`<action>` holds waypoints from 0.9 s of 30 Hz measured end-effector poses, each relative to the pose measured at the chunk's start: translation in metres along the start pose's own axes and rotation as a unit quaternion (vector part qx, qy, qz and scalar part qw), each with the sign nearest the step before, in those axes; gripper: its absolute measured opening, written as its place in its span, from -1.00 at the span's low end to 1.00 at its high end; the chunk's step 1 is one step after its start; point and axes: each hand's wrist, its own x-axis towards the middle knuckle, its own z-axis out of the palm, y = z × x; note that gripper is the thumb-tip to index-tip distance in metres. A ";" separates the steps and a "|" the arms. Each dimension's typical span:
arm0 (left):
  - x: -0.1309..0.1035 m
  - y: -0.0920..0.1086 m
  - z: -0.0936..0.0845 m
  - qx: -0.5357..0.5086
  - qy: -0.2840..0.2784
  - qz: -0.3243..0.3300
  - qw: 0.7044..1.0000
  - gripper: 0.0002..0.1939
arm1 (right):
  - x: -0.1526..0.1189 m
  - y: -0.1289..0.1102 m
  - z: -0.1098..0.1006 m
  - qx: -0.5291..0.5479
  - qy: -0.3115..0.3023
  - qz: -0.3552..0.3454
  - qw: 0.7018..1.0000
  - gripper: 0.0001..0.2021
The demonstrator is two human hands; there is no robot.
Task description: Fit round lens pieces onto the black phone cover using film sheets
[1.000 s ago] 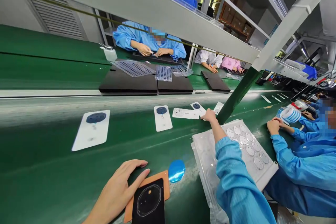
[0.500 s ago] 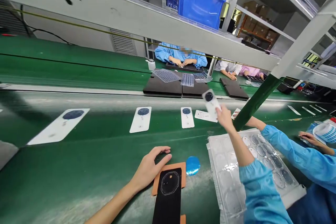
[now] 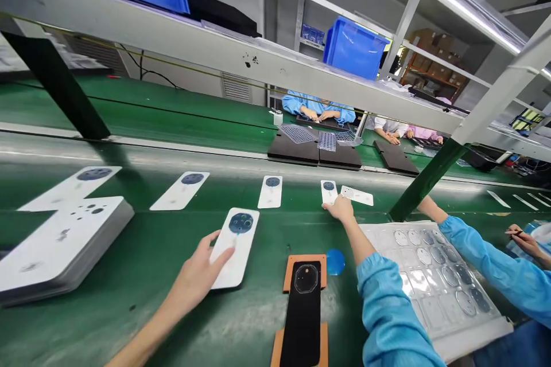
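My left hand (image 3: 196, 269) is closed on the side of a white phone back cover (image 3: 235, 252) with a dark round camera ring, thumb on its face, tilted above the green bench. At the far belt, my right hand (image 3: 342, 210), in a blue sleeve, grips the lower end of another white phone back cover (image 3: 329, 186) lying there. A similar white piece with holes (image 3: 358, 195) lies right of it. Between my arms, a black phone-shaped plate (image 3: 302, 315) rests on an orange fixture (image 3: 287, 272). A blue round film (image 3: 335, 262) is beside it.
A thick stack of white covers (image 3: 77, 235) stands at left. More covers (image 3: 270, 194) lie along the belt (image 3: 228, 198). A clear tray of round pieces (image 3: 424, 287) is at right, beside a co-worker's blue sleeve (image 3: 486, 252). A slanted green post (image 3: 424, 183) rises behind it.
My left hand has moved left from the fixture and now holds a cover. My right hand has lowered its cover onto the belt. The covers there have shifted left, and the view has turned left.
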 end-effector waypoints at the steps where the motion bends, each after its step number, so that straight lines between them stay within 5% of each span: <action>1: -0.003 -0.011 -0.005 0.060 0.001 0.019 0.998 -0.25 | 0.010 0.004 -0.001 -0.019 0.002 0.035 0.999 -0.32; 5: -0.016 -0.034 -0.005 0.240 0.043 0.093 0.965 -0.25 | 0.032 0.007 0.002 -0.063 -0.014 0.130 0.989 -0.10; 10: -0.018 -0.020 0.006 0.256 0.067 0.160 0.951 -0.40 | 0.030 -0.003 -0.013 -0.069 -0.013 0.124 0.990 -0.24; 14: -0.007 0.029 0.013 0.219 0.043 0.316 0.922 -0.46 | 0.002 -0.016 -0.032 -0.054 0.033 0.002 0.998 -0.65; 19: 0.009 0.097 0.035 0.201 0.062 0.432 0.877 -0.47 | -0.093 -0.019 -0.041 -0.075 0.053 -0.190 0.978 -0.86; 21: 0.012 0.105 0.049 0.168 -0.017 0.475 0.864 -0.55 | -0.137 -0.007 -0.042 -0.119 0.072 -0.357 0.924 -0.87; 23: 0.010 0.103 0.062 0.104 -0.142 0.485 0.857 -0.61 | -0.172 0.021 -0.047 -0.126 0.122 -0.421 0.890 -0.81; 25: 0.003 0.101 0.070 0.036 -0.228 0.415 0.880 -0.65 | -0.196 0.068 -0.062 -0.120 0.179 -0.321 0.922 -0.80; 27: -0.004 0.102 0.069 0.004 -0.230 0.284 0.931 -0.65 | -0.211 0.130 -0.085 -0.133 0.197 -0.082 0.968 -0.76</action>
